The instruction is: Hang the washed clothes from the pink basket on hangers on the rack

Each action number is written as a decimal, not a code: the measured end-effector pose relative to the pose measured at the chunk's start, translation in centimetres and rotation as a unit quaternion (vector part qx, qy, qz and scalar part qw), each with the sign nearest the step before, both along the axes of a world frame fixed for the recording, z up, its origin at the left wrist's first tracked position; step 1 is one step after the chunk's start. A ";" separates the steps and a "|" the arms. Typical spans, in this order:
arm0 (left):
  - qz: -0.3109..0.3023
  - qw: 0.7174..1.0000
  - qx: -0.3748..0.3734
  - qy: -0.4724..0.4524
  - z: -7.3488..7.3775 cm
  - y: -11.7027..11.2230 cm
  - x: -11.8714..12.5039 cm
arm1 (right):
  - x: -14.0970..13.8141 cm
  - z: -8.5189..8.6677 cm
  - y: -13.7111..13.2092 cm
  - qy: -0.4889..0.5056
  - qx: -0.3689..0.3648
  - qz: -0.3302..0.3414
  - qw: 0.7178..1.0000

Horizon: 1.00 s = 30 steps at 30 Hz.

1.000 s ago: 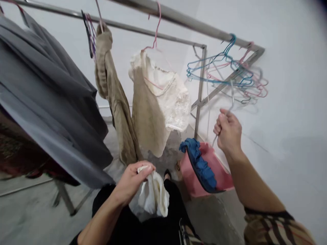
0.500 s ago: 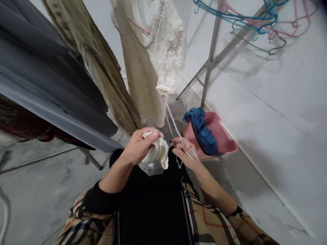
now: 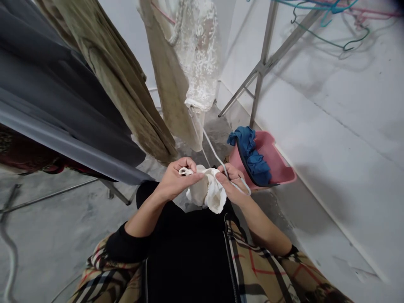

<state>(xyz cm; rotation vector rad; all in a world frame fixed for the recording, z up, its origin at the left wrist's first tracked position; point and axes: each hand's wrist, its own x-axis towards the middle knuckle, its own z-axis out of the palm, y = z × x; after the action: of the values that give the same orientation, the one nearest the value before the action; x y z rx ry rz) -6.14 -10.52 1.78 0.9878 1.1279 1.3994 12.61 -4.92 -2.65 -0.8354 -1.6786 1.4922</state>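
Observation:
A small crumpled white cloth (image 3: pixel 206 191) hangs between both hands in front of my waist. My left hand (image 3: pixel 176 179) pinches its left edge with fingers closed. My right hand (image 3: pixel 232 183) grips the cloth's right edge together with a white wire hanger (image 3: pixel 217 158), whose thin wire runs up and left from the fingers. A pink basin (image 3: pixel 274 162) with a blue garment (image 3: pixel 251 153) draped over its rim stands on the floor just right of my right hand.
A beige garment (image 3: pixel 126 84) and a cream lace top (image 3: pixel 197 54) hang from a rack ahead. Grey fabric (image 3: pixel 57 105) is draped at left. A metal rack leg (image 3: pixel 260 69) and coloured wire hangers (image 3: pixel 328 17) stand by the white wall at right.
My right hand pulled a white hanger off the rack and brought it down to the cloth, and now grips the cloth with it. The view tilted down.

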 end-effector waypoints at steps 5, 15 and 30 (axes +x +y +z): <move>0.026 0.976 0.028 0.216 -1.9 0.6 -0.3 | 0.5 0.7 -0.1 0.022 -0.022 -0.008 0.999; 0.039 0.998 -0.028 0.046 -4.1 1.4 -0.3 | 1.3 1.4 0.1 0.000 -0.040 -0.018 0.999; 0.041 0.978 -0.074 0.189 -7.6 2.8 0.6 | 2.1 0.7 0.4 0.028 -0.028 -0.013 0.999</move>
<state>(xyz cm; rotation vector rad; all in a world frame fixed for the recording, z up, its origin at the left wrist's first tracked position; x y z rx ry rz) -5.51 -7.73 -5.85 1.1378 1.5454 1.1992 14.72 -4.47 -1.98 -0.8343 -1.5863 1.5379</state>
